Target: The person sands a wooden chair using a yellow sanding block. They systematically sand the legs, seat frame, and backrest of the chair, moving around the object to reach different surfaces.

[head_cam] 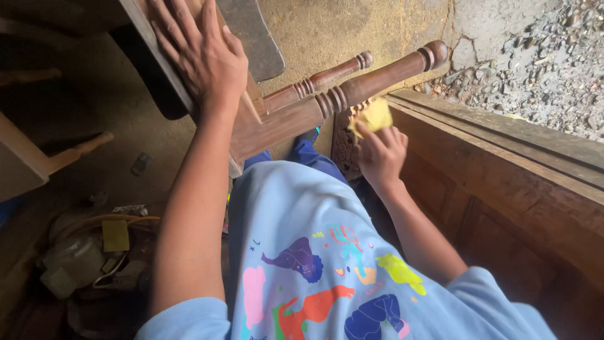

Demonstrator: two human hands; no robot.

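The right hand [381, 154] pinches a small yellow pad [374, 116], crumpled and rough-edged, between thumb and curled fingers. The pad is pressed against a dark carved panel [345, 146] just below the turned wooden legs. Only the pad's top shows above the fingers; its underside is hidden.

The left hand [202, 53] lies flat and spread, palm down, on the slanted wooden frame [251, 126] of the piece, holding nothing. Its fingers point up and away along the frame's edge.

Two turned legs run from that frame toward the upper right. The nearer leg [377, 79] is thicker, reddish brown, with ringed beads at its middle and a rounded knob at the tip. The far leg [321, 80] is slimmer and ends in a ribbed cap. Both look bare, matt and dusty.

Right of the pad stands a large brown cabinet [503, 182] with recessed panels and a flat top edge. Beyond it lies grey gravel [541, 56] beside a cracked concrete floor [352, 25].

At lower left, on the dim floor, sits a heap of clutter [88, 252]: a flat square olive-yellow packet [116, 235], a yellow cord looping round it, and a pale rounded container. Above this a pale wooden handle [78, 150] juts out from a board.
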